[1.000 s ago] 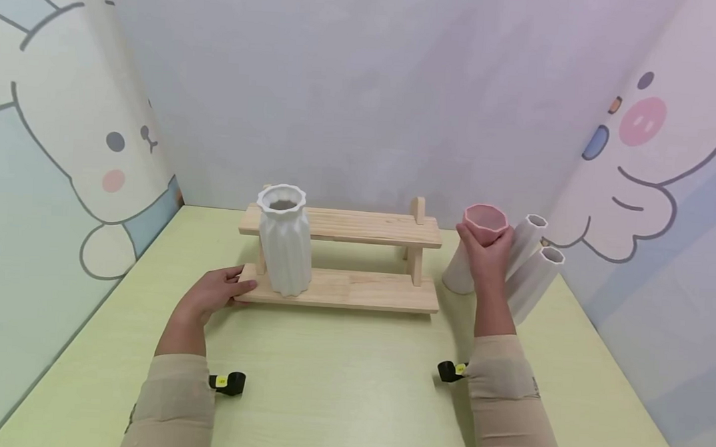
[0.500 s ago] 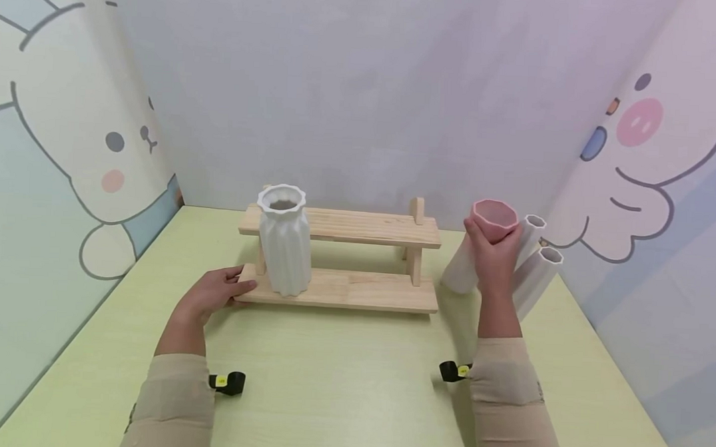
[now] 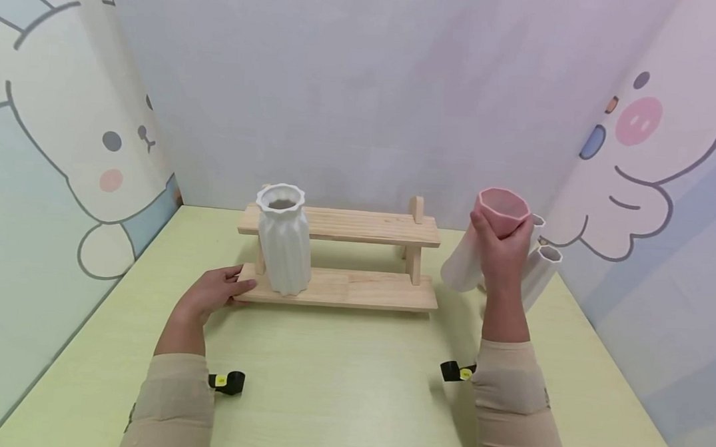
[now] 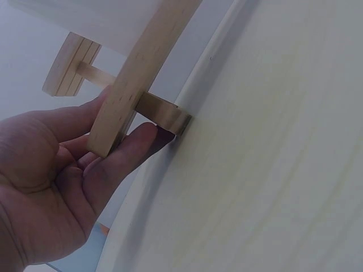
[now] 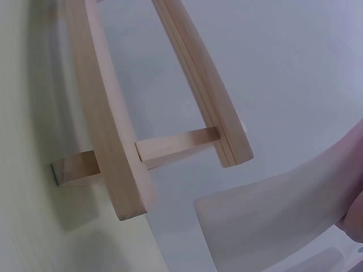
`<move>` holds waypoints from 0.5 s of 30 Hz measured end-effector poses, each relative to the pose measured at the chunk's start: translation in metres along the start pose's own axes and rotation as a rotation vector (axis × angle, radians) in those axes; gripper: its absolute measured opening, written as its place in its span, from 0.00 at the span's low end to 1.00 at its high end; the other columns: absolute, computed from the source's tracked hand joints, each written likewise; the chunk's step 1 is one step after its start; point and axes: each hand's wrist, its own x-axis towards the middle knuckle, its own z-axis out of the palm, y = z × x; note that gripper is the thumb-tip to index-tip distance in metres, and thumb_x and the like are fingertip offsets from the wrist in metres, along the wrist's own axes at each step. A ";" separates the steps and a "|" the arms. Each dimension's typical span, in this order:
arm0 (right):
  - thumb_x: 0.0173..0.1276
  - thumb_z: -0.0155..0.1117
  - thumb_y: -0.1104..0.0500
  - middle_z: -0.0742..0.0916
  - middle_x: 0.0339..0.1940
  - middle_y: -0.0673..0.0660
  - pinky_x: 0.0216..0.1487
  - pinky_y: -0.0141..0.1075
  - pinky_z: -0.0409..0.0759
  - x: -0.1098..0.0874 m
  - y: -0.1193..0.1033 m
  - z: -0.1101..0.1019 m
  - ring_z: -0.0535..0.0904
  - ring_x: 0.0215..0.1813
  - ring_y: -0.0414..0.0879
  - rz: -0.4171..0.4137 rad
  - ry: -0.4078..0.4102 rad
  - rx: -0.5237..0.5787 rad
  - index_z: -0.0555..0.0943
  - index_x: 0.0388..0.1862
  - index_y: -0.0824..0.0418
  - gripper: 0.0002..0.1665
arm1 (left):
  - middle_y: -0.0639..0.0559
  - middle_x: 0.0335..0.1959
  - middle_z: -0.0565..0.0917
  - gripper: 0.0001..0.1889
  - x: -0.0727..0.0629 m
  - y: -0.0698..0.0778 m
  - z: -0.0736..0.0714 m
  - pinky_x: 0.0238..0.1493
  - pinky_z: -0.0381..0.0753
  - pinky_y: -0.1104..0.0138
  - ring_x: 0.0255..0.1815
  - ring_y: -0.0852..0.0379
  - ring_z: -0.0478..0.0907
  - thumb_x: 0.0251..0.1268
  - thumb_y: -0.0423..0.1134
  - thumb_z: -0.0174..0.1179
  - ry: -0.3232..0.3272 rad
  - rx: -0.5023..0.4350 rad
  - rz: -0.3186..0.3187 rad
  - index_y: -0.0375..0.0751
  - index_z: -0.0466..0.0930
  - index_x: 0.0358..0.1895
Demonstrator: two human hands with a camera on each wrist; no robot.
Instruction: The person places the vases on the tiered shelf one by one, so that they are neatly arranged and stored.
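In the head view my left hand (image 3: 211, 292) pinches the left end of the lower board of a two-tier wooden shelf (image 3: 361, 289). The left wrist view shows that board (image 4: 133, 85) between thumb and fingers. A fluted white vase (image 3: 285, 250) stands upright on the lower board's left part. At the right, my right hand (image 3: 503, 253) grips a vase (image 3: 461, 265) below its flared pink rim; its lower body is white. This vase leans, its base toward the shelf. The right wrist view has its white base (image 5: 255, 226) apart from the shelf end, seemingly off the table.
Slim white vases (image 3: 542, 275) stand right of my right hand, partly hidden by it. A pale wall (image 3: 363, 104) rises behind the shelf, with cartoon-printed walls at both sides. Bare light-green tabletop (image 3: 339, 376) lies in front.
My right hand has raised the pink-rimmed vase slightly and shifted right, covering more of the slim white vases. The left hand, shelf and fluted vase stay in place.
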 end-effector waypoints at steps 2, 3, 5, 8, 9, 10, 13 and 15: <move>0.51 0.80 0.46 0.75 0.61 0.50 0.57 0.37 0.77 0.000 -0.001 0.000 0.71 0.59 0.45 -0.011 0.000 0.009 0.63 0.70 0.48 0.50 | 0.32 0.76 0.57 0.46 0.000 0.000 0.000 0.56 0.82 0.61 0.66 0.44 0.73 0.67 0.55 0.61 0.001 -0.008 0.002 0.38 0.47 0.79; 0.51 0.80 0.46 0.75 0.60 0.50 0.56 0.36 0.77 0.000 -0.001 0.000 0.71 0.58 0.45 -0.019 -0.001 0.016 0.63 0.70 0.48 0.50 | 0.32 0.76 0.57 0.46 0.000 0.000 0.000 0.56 0.82 0.61 0.66 0.44 0.73 0.67 0.55 0.61 0.001 -0.011 0.003 0.38 0.47 0.79; 0.51 0.80 0.47 0.75 0.60 0.51 0.55 0.36 0.77 0.000 -0.002 0.001 0.72 0.58 0.45 -0.033 -0.003 0.034 0.64 0.69 0.49 0.49 | 0.32 0.76 0.57 0.47 0.000 0.000 0.000 0.56 0.82 0.61 0.65 0.44 0.73 0.67 0.55 0.62 0.000 -0.014 0.004 0.38 0.47 0.79; 0.51 0.80 0.48 0.76 0.59 0.51 0.55 0.35 0.76 -0.002 -0.003 0.001 0.72 0.57 0.45 -0.039 0.002 0.046 0.64 0.69 0.50 0.49 | 0.31 0.76 0.56 0.47 0.000 0.000 0.000 0.57 0.82 0.61 0.65 0.45 0.74 0.66 0.56 0.62 0.000 -0.012 0.000 0.38 0.46 0.79; 0.51 0.80 0.47 0.76 0.59 0.51 0.56 0.35 0.76 -0.002 -0.003 0.001 0.72 0.57 0.45 -0.036 0.004 0.047 0.64 0.69 0.50 0.49 | 0.31 0.76 0.56 0.48 0.000 0.000 0.000 0.57 0.82 0.61 0.64 0.45 0.75 0.66 0.56 0.62 -0.001 -0.011 -0.001 0.38 0.46 0.79; 0.51 0.80 0.47 0.76 0.59 0.51 0.56 0.35 0.76 -0.002 -0.004 0.001 0.72 0.57 0.45 -0.033 0.006 0.047 0.64 0.69 0.50 0.49 | 0.31 0.76 0.55 0.48 0.000 0.000 0.000 0.57 0.82 0.61 0.64 0.45 0.75 0.66 0.56 0.62 -0.001 -0.011 -0.002 0.39 0.46 0.79; 0.51 0.80 0.47 0.76 0.59 0.51 0.55 0.35 0.77 -0.004 -0.005 0.000 0.72 0.57 0.45 -0.033 0.006 0.053 0.65 0.69 0.49 0.49 | 0.31 0.76 0.55 0.48 -0.001 0.001 0.000 0.58 0.81 0.60 0.64 0.45 0.75 0.66 0.56 0.62 -0.003 -0.010 -0.002 0.39 0.46 0.79; 0.51 0.80 0.47 0.76 0.59 0.51 0.55 0.36 0.77 -0.004 -0.006 0.001 0.73 0.57 0.46 -0.040 0.000 0.063 0.65 0.69 0.49 0.48 | 0.31 0.76 0.55 0.48 -0.001 0.001 0.000 0.58 0.81 0.60 0.64 0.45 0.75 0.66 0.56 0.62 -0.003 -0.011 -0.002 0.39 0.46 0.79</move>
